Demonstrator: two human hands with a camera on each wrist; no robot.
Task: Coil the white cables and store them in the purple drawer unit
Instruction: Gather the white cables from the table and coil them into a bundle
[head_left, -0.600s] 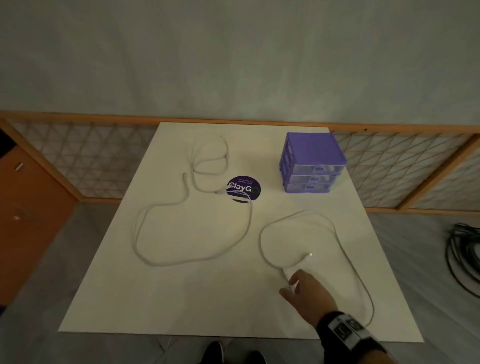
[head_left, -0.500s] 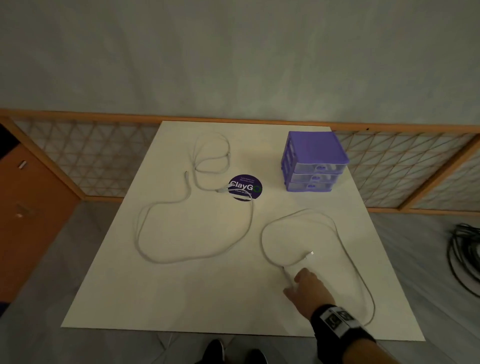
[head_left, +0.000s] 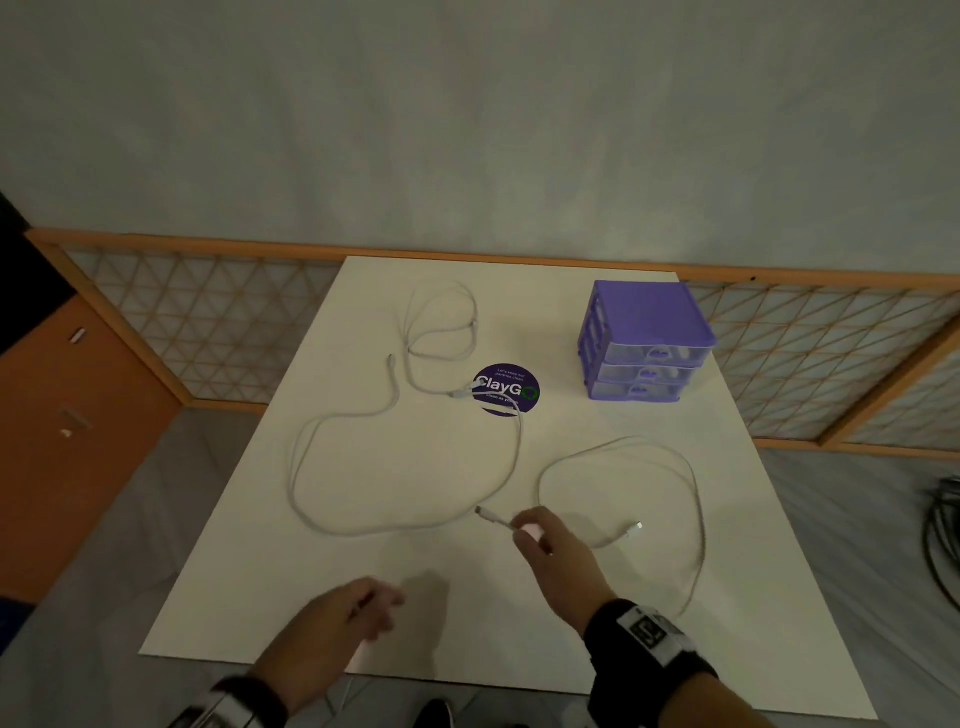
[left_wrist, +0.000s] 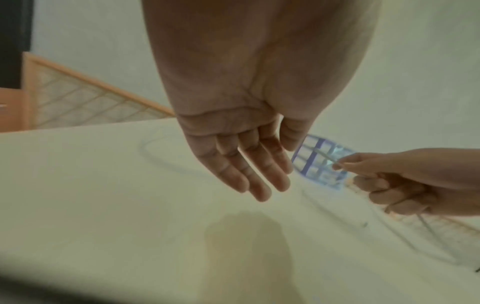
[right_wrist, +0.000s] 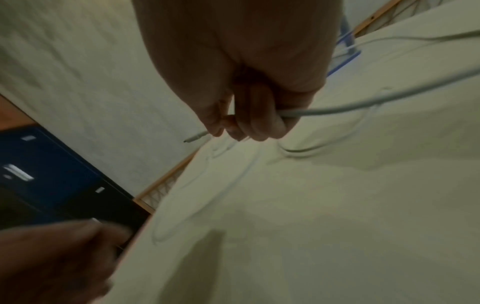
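We pinch one end of the thin white cable (head_left: 675, 467) in our right hand (head_left: 550, 551), fingers (right_wrist: 259, 125) curled round it, near the white bench's (head_left: 675, 649) front edge. Our left hand (head_left: 337, 618) hovers released, fingers (left_wrist: 259, 174) straight. The purple plastic drawer unit (head_left: 644, 343) stands at the far right corner.

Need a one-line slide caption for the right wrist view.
Right hand pinches a white cable near its connector end above the table.

The head view looks down and forward over the table (head_left: 467, 597). 2 wrist views look along each palm, close above it; all 3 share the drawers (head_left: 644, 343).
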